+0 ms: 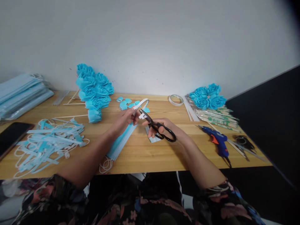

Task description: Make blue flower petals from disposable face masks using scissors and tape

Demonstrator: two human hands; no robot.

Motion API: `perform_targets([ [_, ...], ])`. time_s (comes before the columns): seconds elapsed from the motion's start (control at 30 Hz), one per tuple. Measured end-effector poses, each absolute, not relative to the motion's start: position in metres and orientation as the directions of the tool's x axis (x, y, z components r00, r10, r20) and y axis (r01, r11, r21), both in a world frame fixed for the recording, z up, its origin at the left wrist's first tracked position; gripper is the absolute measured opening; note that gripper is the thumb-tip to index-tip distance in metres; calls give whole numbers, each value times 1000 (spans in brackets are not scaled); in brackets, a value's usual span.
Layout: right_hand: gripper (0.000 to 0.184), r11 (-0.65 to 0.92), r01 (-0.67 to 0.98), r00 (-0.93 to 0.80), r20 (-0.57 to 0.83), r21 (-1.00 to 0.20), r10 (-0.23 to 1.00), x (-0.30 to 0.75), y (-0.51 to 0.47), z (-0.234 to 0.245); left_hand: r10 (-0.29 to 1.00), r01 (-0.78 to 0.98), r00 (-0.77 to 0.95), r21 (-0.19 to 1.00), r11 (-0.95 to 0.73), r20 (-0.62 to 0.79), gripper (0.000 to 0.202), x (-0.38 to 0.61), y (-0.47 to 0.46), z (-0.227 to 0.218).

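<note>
My left hand [128,118] is closed, pinching a curled white strip [142,102] that loops up above the fingers. Black-handled scissors [169,136] are held in my right hand [161,125], with the blades pointing up and left. Small white bits [142,116] show at the blades, close to my left fingertips. Beneath my left hand a folded blue face mask [120,144] lies on the wooden table, its ear loops toward the front edge. A pale cut piece [155,138] lies below my right hand. Several blue petal-shaped pieces [123,105] are scattered just behind.
Blue flowers on sticks [95,87] stand at back left; more blue flowers [208,96] lie at back right. Mask trimmings [50,140], a phone [14,136] and stacked masks [21,93] fill the left. A tape roll [175,100] and blue glue gun [217,139] lie right.
</note>
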State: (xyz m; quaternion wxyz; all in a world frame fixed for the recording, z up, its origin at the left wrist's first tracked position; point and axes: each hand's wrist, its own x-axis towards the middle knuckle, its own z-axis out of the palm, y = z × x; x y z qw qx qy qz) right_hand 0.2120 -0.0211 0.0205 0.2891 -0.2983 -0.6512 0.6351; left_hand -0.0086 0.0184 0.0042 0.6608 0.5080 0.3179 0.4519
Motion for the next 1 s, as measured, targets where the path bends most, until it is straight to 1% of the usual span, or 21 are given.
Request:
perform_targets([
  [0.13, 89, 53, 46, -654, 9, -998, 756, 212, -21, 22, 910, -285, 412, 955, 83, 43, 46, -9, 18, 3],
  [0.3, 86, 102, 49, -630, 49, -994, 775, 212, -25, 29, 882, -244, 469, 967, 76, 49, 44, -11, 19, 0],
  [0.43, 82, 77, 51, -621, 28, -996, 783, 212, -28, 31, 878, -250, 472, 967, 46, 80, 44, -11, 20, -2],
  [0.6, 74, 45, 35, -623, 13, -998, 782, 211, -30, 30, 880, -282, 463, 959, 34, 105, 48, -10, 17, 2],
  [0.73, 72, 56, 34, -618, 23, -998, 786, 210, -30, 31, 861, -287, 492, 958, 22, 127, 45, -10, 16, 2],
  [0.87, 71, 79, 34, -618, 41, -996, 785, 208, -30, 32, 825, -234, 548, 972, -11, 141, 43, -12, 18, -5],
  [1.0, 68, 87, 33, -606, 49, -996, 794, 207, -28, 31, 816, -232, 556, 972, -29, 157, 42, -12, 20, -8],
])
